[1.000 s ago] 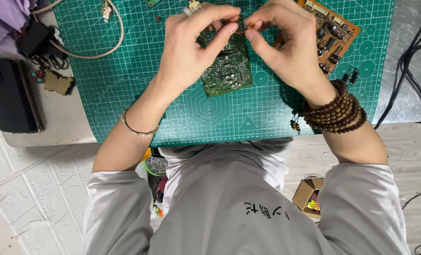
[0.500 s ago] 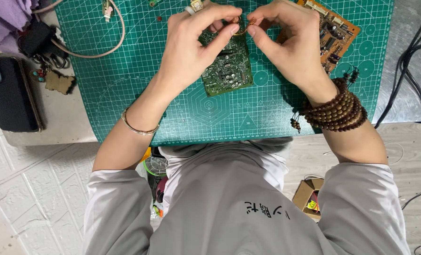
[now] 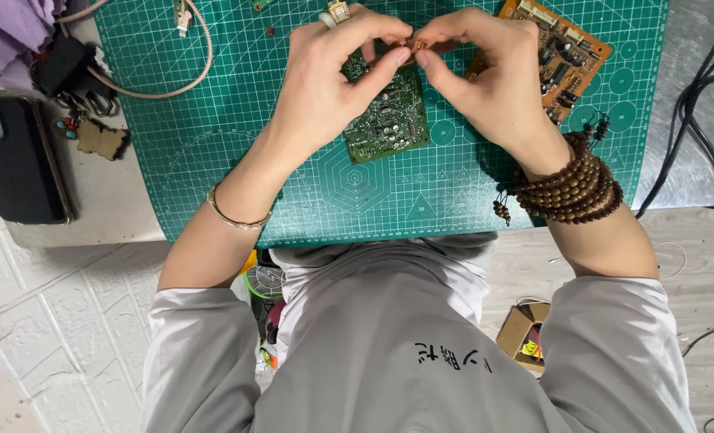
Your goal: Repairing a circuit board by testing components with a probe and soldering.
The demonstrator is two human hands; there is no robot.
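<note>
Both forearms reaching forward, converging at centre. Left hand [image 3: 325,76] curling inward, thumb and forefinger tips pinching together. Right hand [image 3: 493,76] mirroring it, fingers bent, tips pressing close against left fingertips. Wrists angling inward, elbows spreading wide. Both hands hovering raised, knuckles facing up. Grey sleeves pushed up to elbows.

I see my left hand [image 3: 329,76] and right hand [image 3: 485,76] meeting fingertip to fingertip, pinching a small coppery part [image 3: 411,43] above a green circuit board [image 3: 385,116] on the green cutting mat [image 3: 213,152]. An orange circuit board [image 3: 565,52] lies beside my right hand; a black phone [image 3: 16,160] sits off the mat.
</note>
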